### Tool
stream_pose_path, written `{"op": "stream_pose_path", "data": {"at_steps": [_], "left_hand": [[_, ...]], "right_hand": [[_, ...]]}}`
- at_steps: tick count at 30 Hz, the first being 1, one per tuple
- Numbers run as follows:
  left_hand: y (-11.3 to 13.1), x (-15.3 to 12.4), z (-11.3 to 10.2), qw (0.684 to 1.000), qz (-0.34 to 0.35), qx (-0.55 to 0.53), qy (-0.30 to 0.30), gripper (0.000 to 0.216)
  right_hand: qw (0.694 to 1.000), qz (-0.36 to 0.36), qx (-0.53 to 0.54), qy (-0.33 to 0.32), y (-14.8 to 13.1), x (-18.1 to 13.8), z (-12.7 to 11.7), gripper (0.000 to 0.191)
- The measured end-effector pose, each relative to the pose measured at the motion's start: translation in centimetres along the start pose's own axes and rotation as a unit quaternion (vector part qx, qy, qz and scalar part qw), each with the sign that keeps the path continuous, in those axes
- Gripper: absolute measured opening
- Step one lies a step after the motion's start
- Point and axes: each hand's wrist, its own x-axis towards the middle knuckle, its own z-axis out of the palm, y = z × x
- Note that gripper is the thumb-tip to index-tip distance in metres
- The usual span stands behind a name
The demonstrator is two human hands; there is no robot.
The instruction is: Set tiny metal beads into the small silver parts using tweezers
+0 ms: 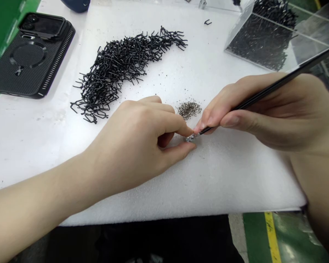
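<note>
My left hand [142, 135] pinches a small shiny silver metal part [190, 138] between thumb and forefinger, just above the white foam sheet. My right hand [252, 109] is closed around slim black tweezers [271, 87], held like a pen and slanting down to the left. Their tip meets the near side of the metal part, and a right fingertip rests close to my left forefinger. Right behind the fingers lies a little heap of tiny metallic bits [189, 109]. Whether the tip grips one of these bits is too small to tell.
A long pile of bent black pieces [123, 58] curves across the white foam sheet [181, 193]. One loose black piece [207, 22] lies farther back. At the back right stands a clear box [263, 40] of similar pieces. A phone in a black case [30, 54] lies at left.
</note>
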Motion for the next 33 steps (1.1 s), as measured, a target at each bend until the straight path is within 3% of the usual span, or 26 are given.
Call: {"op": "stream_pose_path", "data": {"at_steps": [33], "left_hand": [[0.03,-0.01,0.10,1.000,0.008,-0.001,0.001,0.002]], "right_hand": [[1.000,-0.006,-0.004,0.001,-0.06,-0.01,-0.17,0.010]]}}
